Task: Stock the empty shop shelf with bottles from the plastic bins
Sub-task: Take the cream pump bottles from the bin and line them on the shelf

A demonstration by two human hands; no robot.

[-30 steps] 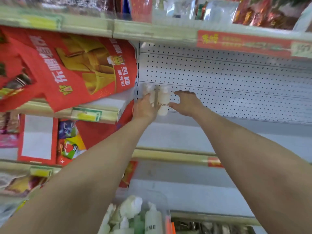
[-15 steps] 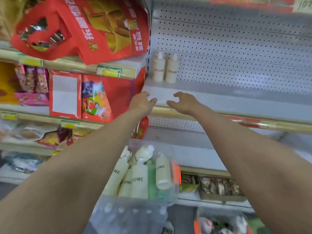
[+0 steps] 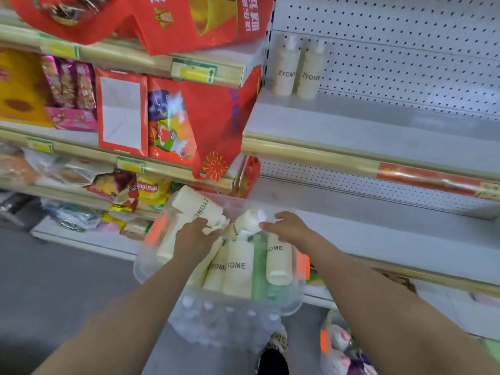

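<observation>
Two cream ZYOME bottles [image 3: 285, 69] [image 3: 309, 73] stand upright side by side at the back left corner of the grey shelf [image 3: 351, 128]. Below it a clear plastic bin [image 3: 230, 315] holds several cream bottles and a green one [image 3: 259, 266]. My left hand [image 3: 193, 239] is in the bin, its fingers curled round the cap end of a tilted cream bottle [image 3: 192, 204] whose base points up and left. My right hand [image 3: 289, 226] hovers over the bin with straight fingers that reach the white cap of another bottle [image 3: 250, 219].
Red gift bags [image 3: 186, 20] hang over the snack shelves [image 3: 81, 109] on the left. A second bin [image 3: 338, 345] with an orange latch sits on the floor at lower right. A shoe [image 3: 276, 345] shows under the clear bin. A lower grey shelf [image 3: 378, 231] runs behind the bin.
Both hands let go of the two bottles on the shelf, drew back and dropped into the bin. The view tilted down with them.
</observation>
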